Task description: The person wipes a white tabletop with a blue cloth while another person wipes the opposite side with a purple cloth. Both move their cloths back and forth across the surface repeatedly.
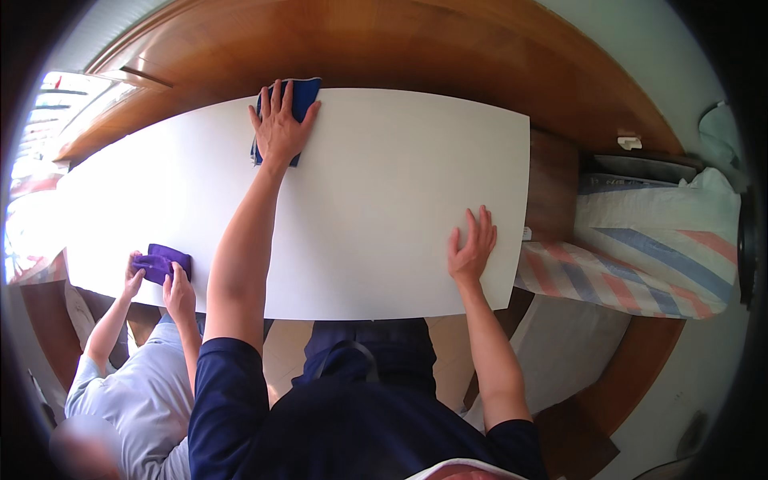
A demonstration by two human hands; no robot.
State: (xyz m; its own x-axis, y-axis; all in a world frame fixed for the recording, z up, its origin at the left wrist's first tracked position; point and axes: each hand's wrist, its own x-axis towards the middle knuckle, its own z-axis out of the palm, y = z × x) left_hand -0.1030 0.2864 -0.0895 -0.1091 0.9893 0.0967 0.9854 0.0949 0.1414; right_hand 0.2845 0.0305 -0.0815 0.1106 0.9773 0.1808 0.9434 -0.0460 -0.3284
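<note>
My left hand (280,129) lies flat over a folded dark blue cloth (306,99), holding it against the white tabletop (384,198) at its far edge. The fingers point away from me, and a corner of the cloth reaches past the edge. Toward the right end of the white top, my right hand (473,249) rests palm down on the bare surface. Its fingers are slightly spread, with nothing in them.
To my left, another person (135,384) in a light shirt holds a folded purple cloth (161,264) over the tabletop. A brown wooden panel (420,51) rises behind. Striped woven plastic sheeting (654,252) covers things at the right. Bright light enters at the left.
</note>
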